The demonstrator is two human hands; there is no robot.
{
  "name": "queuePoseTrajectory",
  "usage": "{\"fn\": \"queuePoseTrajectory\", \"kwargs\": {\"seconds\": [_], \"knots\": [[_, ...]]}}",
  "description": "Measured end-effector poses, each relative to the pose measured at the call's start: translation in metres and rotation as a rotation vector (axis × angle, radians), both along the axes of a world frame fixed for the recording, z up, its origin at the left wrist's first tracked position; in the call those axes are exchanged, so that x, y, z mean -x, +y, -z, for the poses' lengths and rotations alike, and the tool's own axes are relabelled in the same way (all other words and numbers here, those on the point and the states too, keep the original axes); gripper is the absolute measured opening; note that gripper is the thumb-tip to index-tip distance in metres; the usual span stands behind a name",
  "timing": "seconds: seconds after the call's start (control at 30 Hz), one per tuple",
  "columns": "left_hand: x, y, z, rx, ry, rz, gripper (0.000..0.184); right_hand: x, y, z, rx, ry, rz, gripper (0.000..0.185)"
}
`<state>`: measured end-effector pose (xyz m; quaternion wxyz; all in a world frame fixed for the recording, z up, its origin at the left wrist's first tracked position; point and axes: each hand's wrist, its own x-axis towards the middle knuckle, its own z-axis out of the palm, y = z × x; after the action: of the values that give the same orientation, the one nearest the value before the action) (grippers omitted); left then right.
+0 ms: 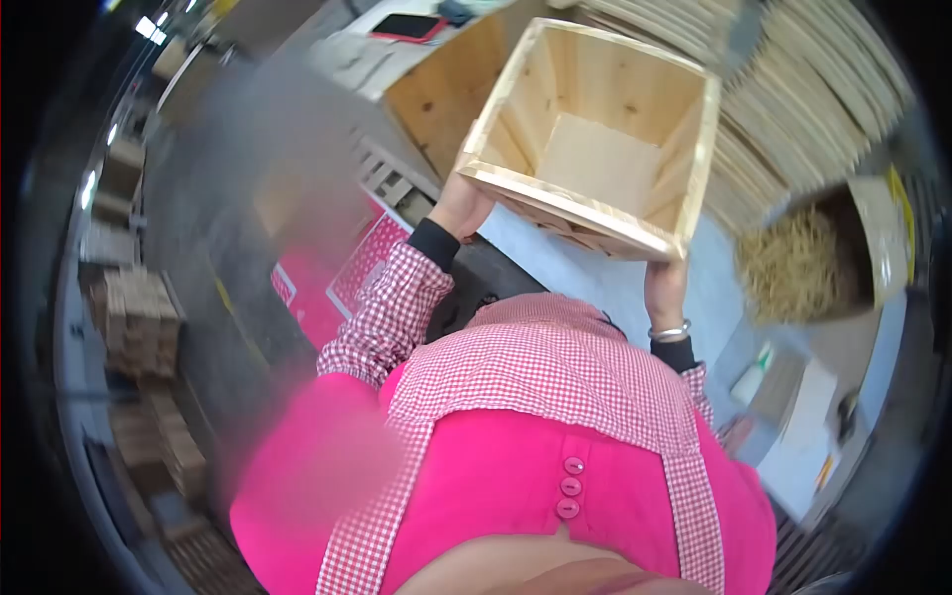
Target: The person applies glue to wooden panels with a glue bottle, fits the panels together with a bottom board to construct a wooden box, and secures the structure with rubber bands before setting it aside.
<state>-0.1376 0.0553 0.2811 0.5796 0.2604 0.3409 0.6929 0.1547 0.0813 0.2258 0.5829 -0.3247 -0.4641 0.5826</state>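
Note:
An open-topped wooden box [633,87] with sloping walls is held up in front of me, its opening turned toward me. A flat pale panel forms the bottom inside it. My left hand [463,205] grips the box at its near left corner, with the fingers mostly hidden by the wall. At the near right corner, my right hand [665,290] is closed on the box from below, and its fingertips are also hidden. A bracelet is on the right wrist.
Rows of stacked wooden pieces [818,94] lie beyond the box. At the right stands a carton [890,238] with shredded filler [793,268]. A white bottle [754,375] lies near papers. A phone [409,27] rests on the upper-left surface, above a wooden panel [441,94].

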Motion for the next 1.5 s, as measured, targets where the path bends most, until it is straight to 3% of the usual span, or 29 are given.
{"fn": "queuePoseTrajectory", "kwargs": {"seconds": [0.13,0.23,0.3,0.37,0.4,0.47,0.53,0.57,0.63,0.77,0.83,0.93,1.03,1.1,1.2,1.3,1.4,1.47,1.5], "knots": [[0.005,0.017,0.019,0.174,0.011,0.180,0.053,-0.018,-0.008,-0.025,0.008,-0.372,0.084,0.050],[0.009,0.004,0.022,0.185,0.166,0.242,0.043,-0.044,-0.014,0.009,-0.059,-0.343,0.150,0.048],[0.013,0.013,0.000,0.307,0.583,0.140,0.039,-0.056,-0.014,0.029,-0.042,-0.413,0.132,0.044],[-0.033,0.015,-0.066,0.132,1.034,-0.139,0.039,-0.055,-0.003,0.045,0.028,-0.538,0.281,0.040],[-0.054,0.016,-0.087,0.129,1.056,-0.102,0.039,-0.055,0.010,0.062,0.148,-0.537,0.241,0.039],[-0.094,0.017,-0.122,-0.276,1.427,-0.067,0.044,-0.054,0.030,0.074,0.280,-0.511,0.216,0.038],[-0.129,0.024,-0.128,-0.723,1.699,0.065,0.055,-0.049,0.048,0.073,0.339,-0.548,-0.002,0.035],[-0.147,0.029,-0.125,-0.963,1.787,0.186,0.062,-0.044,0.052,0.074,0.343,-0.529,0.007,0.035],[-0.181,0.026,-0.108,-0.886,2.018,0.404,0.076,-0.039,0.061,0.079,0.265,-0.636,0.156,0.031],[-0.189,0.032,-0.092,-0.821,2.039,0.606,0.072,-0.035,0.071,0.075,0.231,-0.629,0.226,0.026],[-0.189,0.031,-0.094,-0.806,2.062,0.596,0.068,-0.032,0.086,0.075,0.023,-0.669,0.505,0.023],[-0.191,0.038,-0.087,-0.796,2.089,0.537,0.065,-0.046,0.077,0.015,-0.061,-0.436,0.469,0.020],[-0.190,0.039,-0.083,-0.776,2.032,0.530,0.063,-0.062,0.034,-0.005,-0.032,-0.581,0.432,0.019],[-0.191,0.038,-0.084,-0.763,2.028,0.529,0.065,-0.053,0.001,0.021,0.054,-0.545,0.419,0.020],[-0.197,0.037,-0.092,-0.841,2.040,0.462,0.056,-0.045,-0.015,0.004,0.106,-0.517,0.434,0.019],[-0.193,0.043,-0.103,-0.737,1.986,0.620,0.053,-0.059,-0.012,-0.033,0.127,-0.579,0.446,0.016],[-0.183,0.047,-0.096,-0.850,2.098,0.481,0.059,-0.088,-0.011,-0.046,0.032,-0.564,0.664,0.016],[-0.171,0.054,-0.087,-0.971,1.563,0.482,0.061,-0.091,-0.012,-0.072,-0.094,-0.561,0.700,0.015],[-0.165,0.050,-0.084,-0.944,1.571,0.414,0.061,-0.085,-0.016,-0.092,-0.141,-0.563,0.713,0.015]]}}
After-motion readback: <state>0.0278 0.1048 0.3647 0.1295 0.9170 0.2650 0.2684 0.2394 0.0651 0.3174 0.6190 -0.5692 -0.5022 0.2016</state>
